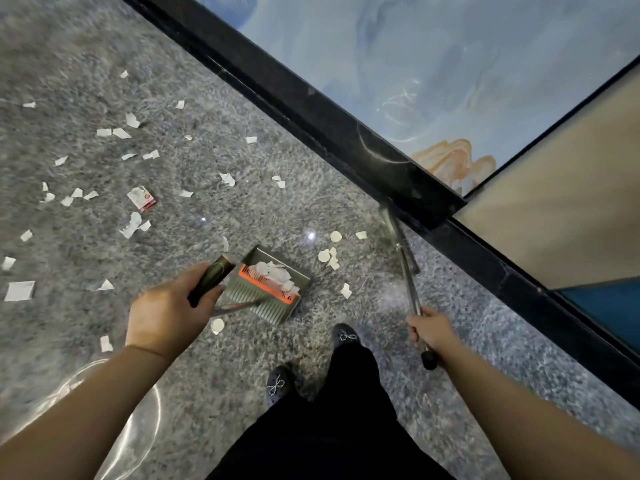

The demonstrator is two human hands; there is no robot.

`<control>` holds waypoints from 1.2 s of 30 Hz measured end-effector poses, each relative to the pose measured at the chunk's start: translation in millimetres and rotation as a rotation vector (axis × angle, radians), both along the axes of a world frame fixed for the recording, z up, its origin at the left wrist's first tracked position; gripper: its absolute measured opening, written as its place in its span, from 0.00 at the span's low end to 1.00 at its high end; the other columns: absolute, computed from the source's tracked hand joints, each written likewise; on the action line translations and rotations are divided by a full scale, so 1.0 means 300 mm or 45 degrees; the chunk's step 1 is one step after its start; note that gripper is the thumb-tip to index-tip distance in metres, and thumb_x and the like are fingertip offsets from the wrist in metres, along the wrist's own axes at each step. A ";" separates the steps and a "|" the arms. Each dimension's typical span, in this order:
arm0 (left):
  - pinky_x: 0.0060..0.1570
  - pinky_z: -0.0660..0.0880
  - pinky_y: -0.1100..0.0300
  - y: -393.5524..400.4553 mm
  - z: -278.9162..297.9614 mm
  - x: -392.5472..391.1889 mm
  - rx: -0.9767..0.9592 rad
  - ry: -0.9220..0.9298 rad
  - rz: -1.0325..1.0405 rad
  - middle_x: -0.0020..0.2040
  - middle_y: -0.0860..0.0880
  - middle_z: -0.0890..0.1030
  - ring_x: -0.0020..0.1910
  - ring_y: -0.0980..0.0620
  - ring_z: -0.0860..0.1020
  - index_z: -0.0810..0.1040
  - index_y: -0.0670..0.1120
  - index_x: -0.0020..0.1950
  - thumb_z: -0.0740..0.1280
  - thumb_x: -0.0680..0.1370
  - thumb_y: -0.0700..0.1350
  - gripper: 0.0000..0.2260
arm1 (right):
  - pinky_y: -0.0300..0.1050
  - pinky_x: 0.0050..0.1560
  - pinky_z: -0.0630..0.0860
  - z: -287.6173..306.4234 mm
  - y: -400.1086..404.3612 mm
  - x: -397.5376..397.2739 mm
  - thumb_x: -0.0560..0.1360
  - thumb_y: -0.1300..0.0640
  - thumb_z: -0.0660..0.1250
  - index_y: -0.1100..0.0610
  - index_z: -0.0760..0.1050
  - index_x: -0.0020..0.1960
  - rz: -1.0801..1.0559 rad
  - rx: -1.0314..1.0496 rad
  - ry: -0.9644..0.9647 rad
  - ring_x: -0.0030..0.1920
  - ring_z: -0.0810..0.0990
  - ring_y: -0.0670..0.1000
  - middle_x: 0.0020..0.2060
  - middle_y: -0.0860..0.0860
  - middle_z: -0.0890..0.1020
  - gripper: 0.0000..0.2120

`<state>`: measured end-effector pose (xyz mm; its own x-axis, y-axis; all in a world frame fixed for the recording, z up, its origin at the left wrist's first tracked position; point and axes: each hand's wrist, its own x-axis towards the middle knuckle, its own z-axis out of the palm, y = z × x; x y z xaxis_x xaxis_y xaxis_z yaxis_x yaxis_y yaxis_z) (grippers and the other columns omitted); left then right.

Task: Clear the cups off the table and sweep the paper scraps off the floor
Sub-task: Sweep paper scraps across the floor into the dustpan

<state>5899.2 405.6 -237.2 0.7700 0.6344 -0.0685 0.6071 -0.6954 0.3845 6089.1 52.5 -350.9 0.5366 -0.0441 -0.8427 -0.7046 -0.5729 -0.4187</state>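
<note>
My left hand (173, 306) grips the dark handle (212, 279) of a grey dustpan (273, 284) with an orange comb edge; the pan sits on the speckled floor with several white paper scraps (273, 271) inside. My right hand (431, 329) grips the metal handle of a broom (401, 251), whose blurred head is on the floor by the black border strip. Loose scraps (330, 254) lie between pan and broom, and several more (133, 223) are scattered to the left. A small red-and-white packet (142, 198) lies among them. No cups or table are in view.
A black border strip (311, 109) runs diagonally across the floor, with a blue patterned surface (433, 64) and a beige panel (561, 216) beyond it. My feet in dark shoes (344, 336) stand just behind the dustpan. Grey speckled floor (69, 46) stretches to the left.
</note>
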 end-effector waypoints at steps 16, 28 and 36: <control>0.33 0.71 0.55 -0.056 -0.019 0.236 0.085 0.060 0.183 0.35 0.43 0.82 0.35 0.38 0.80 0.80 0.54 0.59 0.62 0.69 0.61 0.22 | 0.43 0.23 0.65 -0.171 -0.012 0.392 0.80 0.64 0.57 0.59 0.65 0.46 0.176 -0.205 0.288 0.20 0.67 0.53 0.22 0.55 0.70 0.05; 0.35 0.76 0.50 -0.067 -0.004 0.255 0.136 0.093 0.203 0.36 0.43 0.82 0.35 0.38 0.81 0.81 0.54 0.58 0.69 0.71 0.59 0.17 | 0.42 0.23 0.68 -0.006 0.105 0.237 0.78 0.65 0.60 0.59 0.68 0.58 0.521 0.043 0.254 0.22 0.70 0.50 0.26 0.54 0.70 0.09; 0.29 0.65 0.62 -0.088 0.000 0.236 0.133 0.068 0.184 0.30 0.46 0.81 0.27 0.41 0.79 0.82 0.52 0.55 0.77 0.70 0.47 0.14 | 0.37 0.20 0.62 0.066 0.222 0.260 0.79 0.68 0.58 0.60 0.71 0.54 0.440 0.173 0.305 0.19 0.64 0.47 0.26 0.53 0.66 0.08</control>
